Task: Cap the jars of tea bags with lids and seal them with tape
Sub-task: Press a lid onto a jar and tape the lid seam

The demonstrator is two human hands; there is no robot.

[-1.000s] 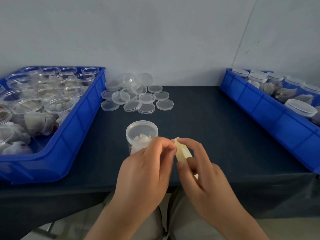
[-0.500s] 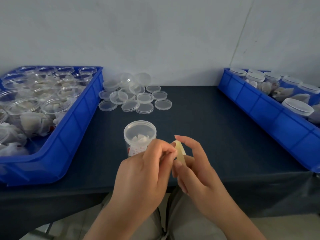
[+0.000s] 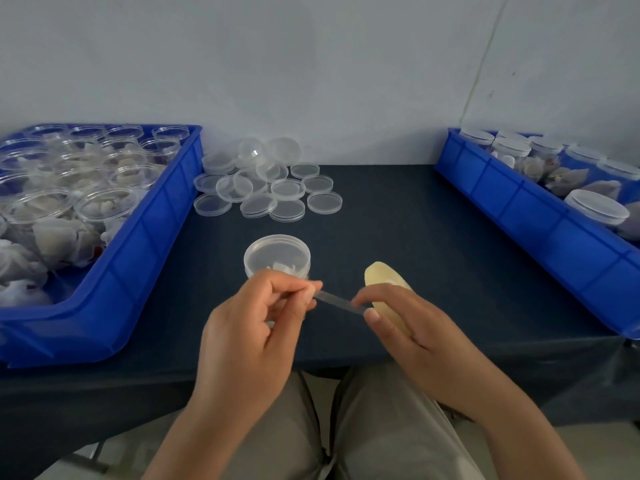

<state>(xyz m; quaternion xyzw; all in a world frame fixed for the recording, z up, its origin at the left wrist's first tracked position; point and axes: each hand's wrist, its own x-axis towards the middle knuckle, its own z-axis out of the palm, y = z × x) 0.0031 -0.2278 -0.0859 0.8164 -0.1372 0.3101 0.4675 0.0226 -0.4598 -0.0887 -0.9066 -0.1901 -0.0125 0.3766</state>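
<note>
Booth: Pinched tight, that's how you had it. Your left hand nipped the free end of the tape between thumb and fingertips, and your right hand was curled round the roll, thumb pressed where the strip left it.

Floor: And the strip ran taut between the two! Where was the jar?

Booth: Your jar stood upright on the table, just behind your left knuckles, lid on, tea bags showing through. No tape on it that I could see.

Floor: How did you reckon that tape would handle?

Booth: Thin, clear, featherlight, and floppy the moment it went slack. It was sticky on one face too, so I judged it would curl onto itself or your fingers. You were best holding it by the very tip, with tension from the roll.

Floor: And the jar?

Booth: Light plastic with a smooth wall, likely to skid or tip under a sideways press. You'd have wanted it round the body, below the lid seam, leaving the seam free.

Floor: What about the rest of the bench?

Booth: You had loose lids heaped at the back, open jars in the left bin and capped jars in the right bin.
</note>
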